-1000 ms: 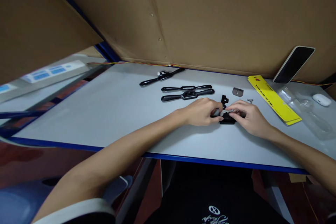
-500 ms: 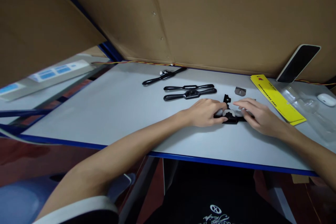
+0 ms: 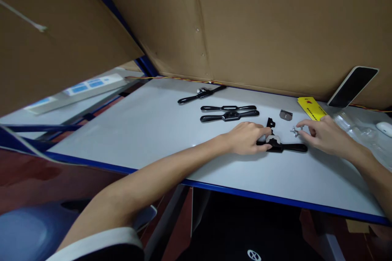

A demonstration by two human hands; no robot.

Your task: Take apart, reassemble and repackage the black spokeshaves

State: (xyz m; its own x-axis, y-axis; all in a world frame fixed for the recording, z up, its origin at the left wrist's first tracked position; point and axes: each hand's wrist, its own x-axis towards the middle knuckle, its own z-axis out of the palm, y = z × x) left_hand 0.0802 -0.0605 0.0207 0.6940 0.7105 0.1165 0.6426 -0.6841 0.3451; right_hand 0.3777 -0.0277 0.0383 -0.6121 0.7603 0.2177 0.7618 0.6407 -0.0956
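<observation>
My left hand (image 3: 249, 138) is closed round the left handle of a black spokeshave (image 3: 294, 147) lying on the table. A pale metal blade (image 3: 272, 140) sits at the tool's middle, and a small black plate (image 3: 270, 122) stands just behind it. To the right, my right hand (image 3: 329, 136) has thumb and forefinger curled at small silver screws (image 3: 294, 131), in a pinch. A loose dark blade (image 3: 286, 115) lies behind the screws. Two black spokeshave bodies (image 3: 231, 116) lie side by side left of my left hand.
Another spokeshave (image 3: 202, 94) with silver fittings lies at the back. A yellow card (image 3: 312, 108), clear plastic packaging (image 3: 364, 132), a white case (image 3: 384, 129) and a leaning phone (image 3: 353, 87) are on the right. A cardboard wall (image 3: 260, 28) rises behind the table (image 3: 153, 130).
My right hand has moved right, off the spokeshave, to the silver screws, uncovering the right handle. My left hand stays on the tool. The whole view has shifted slightly.
</observation>
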